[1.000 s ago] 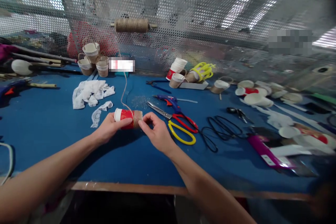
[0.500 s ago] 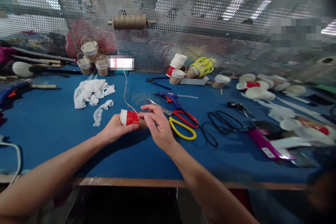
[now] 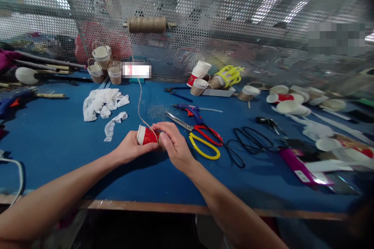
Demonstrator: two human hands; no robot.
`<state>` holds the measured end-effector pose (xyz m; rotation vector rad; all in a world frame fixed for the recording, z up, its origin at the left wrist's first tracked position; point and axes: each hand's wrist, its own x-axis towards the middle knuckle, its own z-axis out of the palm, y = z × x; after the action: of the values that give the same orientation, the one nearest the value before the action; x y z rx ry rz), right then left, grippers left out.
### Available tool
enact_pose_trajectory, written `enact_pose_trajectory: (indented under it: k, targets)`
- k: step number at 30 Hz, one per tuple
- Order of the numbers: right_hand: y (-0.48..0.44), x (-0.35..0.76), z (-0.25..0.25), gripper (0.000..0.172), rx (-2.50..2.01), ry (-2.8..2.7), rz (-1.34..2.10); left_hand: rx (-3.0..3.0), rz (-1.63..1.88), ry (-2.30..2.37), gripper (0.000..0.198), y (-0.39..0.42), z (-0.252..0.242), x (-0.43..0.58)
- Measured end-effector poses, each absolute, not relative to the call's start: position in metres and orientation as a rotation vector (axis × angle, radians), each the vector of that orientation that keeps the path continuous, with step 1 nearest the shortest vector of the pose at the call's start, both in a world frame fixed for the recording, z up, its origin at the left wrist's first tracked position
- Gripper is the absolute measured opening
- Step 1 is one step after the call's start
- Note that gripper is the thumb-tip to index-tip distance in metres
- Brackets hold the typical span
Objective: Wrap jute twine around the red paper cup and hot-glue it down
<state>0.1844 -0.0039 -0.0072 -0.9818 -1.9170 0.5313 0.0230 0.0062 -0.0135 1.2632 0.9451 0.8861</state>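
Both left hand [image 3: 128, 149] and right hand [image 3: 177, 147] hold the red cup [image 3: 148, 135] in curled fingers [image 3: 166, 127].

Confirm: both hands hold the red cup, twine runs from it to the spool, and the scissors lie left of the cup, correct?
No: the scissors lie right of the red cup, as the head view shows. The left hand and right hand do hold it, and twine runs to the spool.

Paper cup [image 3: 148, 137]: red, with a white band at the rim; twine [image 3: 147, 25], tan-brown; tabletop [image 3: 73, 148], blue. Scissors [image 3: 192, 127]: one handle loop red, the other yellow; glue gun [image 3: 195, 114], dark blue with red-orange trigger. Lace [image 3: 99, 101]: white, openwork; mesh screen [image 3: 219, 4], grey, perforated all over.
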Motion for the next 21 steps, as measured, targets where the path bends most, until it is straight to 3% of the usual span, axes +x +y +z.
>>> enact_pose_trajectory:
  k: [6, 17, 21]
  targets:
    - [-0.008, 0.183, -0.006, 0.028, -0.970, -1.983, 0.516, 1.288, 0.869, 0.954, 0.031, 0.007, -0.018, 0.022]
    - [-0.008, 0.180, -0.004, 0.028, -0.945, -2.020, 0.536, 1.239, 0.884, 1.000, 0.027, 0.010, -0.020, 0.022]
    - [0.004, 0.193, 0.005, 0.024, -1.203, -1.892, 0.522, 1.193, 0.895, 0.994, 0.028, 0.010, -0.021, 0.022]
